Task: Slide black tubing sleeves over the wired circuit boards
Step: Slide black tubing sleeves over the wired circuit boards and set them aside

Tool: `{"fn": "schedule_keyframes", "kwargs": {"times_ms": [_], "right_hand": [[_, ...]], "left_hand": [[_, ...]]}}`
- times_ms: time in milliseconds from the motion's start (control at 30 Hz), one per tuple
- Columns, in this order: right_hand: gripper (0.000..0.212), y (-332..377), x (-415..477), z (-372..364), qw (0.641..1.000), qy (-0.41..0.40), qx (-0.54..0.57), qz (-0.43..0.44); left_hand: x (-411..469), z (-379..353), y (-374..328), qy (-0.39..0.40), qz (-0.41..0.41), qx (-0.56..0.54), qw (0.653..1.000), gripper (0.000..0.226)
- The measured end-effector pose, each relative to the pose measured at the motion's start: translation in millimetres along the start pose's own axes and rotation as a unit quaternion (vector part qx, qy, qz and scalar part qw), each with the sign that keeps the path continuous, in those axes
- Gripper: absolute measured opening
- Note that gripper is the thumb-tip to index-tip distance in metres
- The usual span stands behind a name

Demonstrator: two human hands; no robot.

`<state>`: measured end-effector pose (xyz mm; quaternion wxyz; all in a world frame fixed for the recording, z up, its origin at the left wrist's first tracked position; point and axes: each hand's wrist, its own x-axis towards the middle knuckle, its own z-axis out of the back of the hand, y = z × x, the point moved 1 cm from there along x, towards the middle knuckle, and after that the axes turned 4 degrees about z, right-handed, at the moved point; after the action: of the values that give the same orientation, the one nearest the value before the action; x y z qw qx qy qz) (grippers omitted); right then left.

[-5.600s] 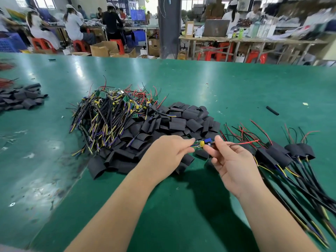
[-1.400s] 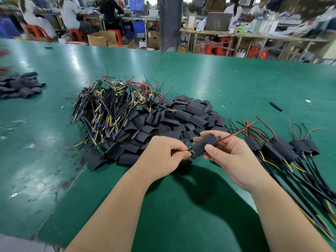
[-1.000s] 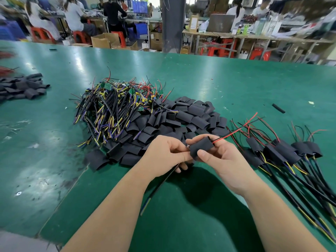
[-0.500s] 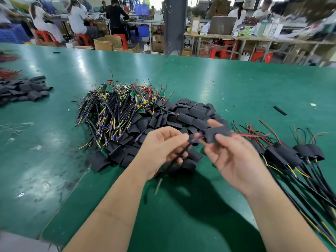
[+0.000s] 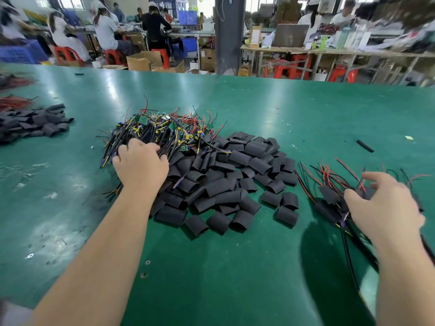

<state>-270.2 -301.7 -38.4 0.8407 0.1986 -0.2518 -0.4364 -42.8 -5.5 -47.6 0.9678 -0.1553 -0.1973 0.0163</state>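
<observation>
1. Reaching in with the left hand [image 5: 141, 169], palm down on the near left side of the heap of wired circuit boards [image 5: 164, 132]. Fingers curled into the black, yellow and purple leads, fingertips buried. Cannot tell whether pinching a lead or only pressing.
2. Out toward the right edge of the green tabletop [image 5: 235, 267] with the right hand [image 5: 386, 208], well apart from the left. Fingers spread and loosely bent, thumb out, nothing visibly pinched.
3. Right below that hand, a cluster of sleeved boards [image 5: 328, 195]. Touching them or just above, hard to say.
4. Red and black leads fanning from that cluster toward the far edge. One dark cable [image 5: 348, 255] trailing under the right wrist toward the near edge.
5. Between the two hands, the big heap of black tubing sleeves [image 5: 235, 175]. Short flattened pieces, butting against and partly overlapping the right side of the wired boards, spilling toward the near edge.
6. Toward the left edge, a second heap of sleeves [image 5: 35, 124], with a bundle of red wires [image 5: 11, 103] just beyond it.
7. Lying alone near the right edge, beyond the right hand, a single black tube piece [image 5: 364, 146].
8. Past the far edge, blurred, people seated on red stools [image 5: 67, 54] at other benches.
</observation>
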Motion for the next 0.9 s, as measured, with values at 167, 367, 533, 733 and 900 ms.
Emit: {"fn": "schedule_keyframes", "kwargs": {"times_ms": [167,367,533,733,900], "right_hand": [[0.039,17,-12,-9,0.998,0.006,0.021,0.06],[0.033,17,-14,-8,0.996,-0.046,0.043,0.064],[0.022,28,-22,-3,0.968,-0.081,0.177,0.158],[0.023,39,-35,-16,0.958,0.007,0.248,0.146],[0.024,46,-41,-24,0.886,0.179,0.422,0.073]], "left_hand": [[20,-3,-8,0.035,-0.057,0.127,0.99,0.026],[26,16,-13,0.058,0.014,-0.108,0.992,0.03],[-10,47,-30,0.086,0.102,-0.6,0.789,0.021],[-56,37,-31,0.128,0.121,-0.621,0.764,0.021],[-84,30,-36,0.24,-0.021,-0.605,0.759,0.019]]}}
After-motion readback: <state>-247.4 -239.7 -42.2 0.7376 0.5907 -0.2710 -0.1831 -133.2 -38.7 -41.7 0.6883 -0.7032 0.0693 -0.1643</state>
